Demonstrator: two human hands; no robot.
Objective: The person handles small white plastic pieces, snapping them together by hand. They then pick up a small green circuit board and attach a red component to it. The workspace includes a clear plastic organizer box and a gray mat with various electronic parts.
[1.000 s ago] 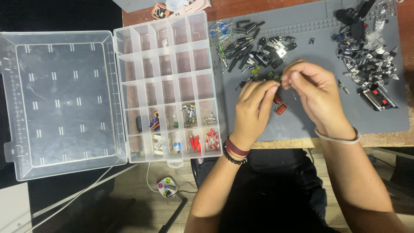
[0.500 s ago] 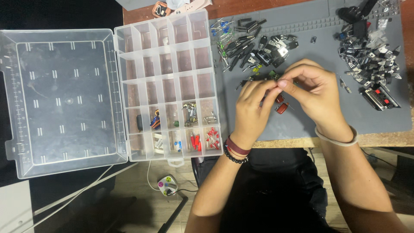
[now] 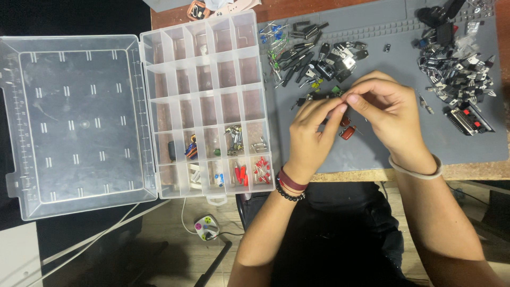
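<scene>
Both hands meet over the grey mat point(image 3: 372, 149), fingertips pinching one tiny part between them. Left hand point(image 3: 313, 127) and right hand point(image 3: 388, 111) each grip it narrowly; red parts point(image 3: 346, 129) lie just below

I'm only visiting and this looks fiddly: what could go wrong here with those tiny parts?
1. Both hands, left hand and right hand, pinch something tiny above the grey mat; it could slip and vanish among the loose parts.
2. The red parts lie near the mat's front edge and might get knocked off.
3. The open organiser box overhangs the table; a nudge could spill it.
</scene>
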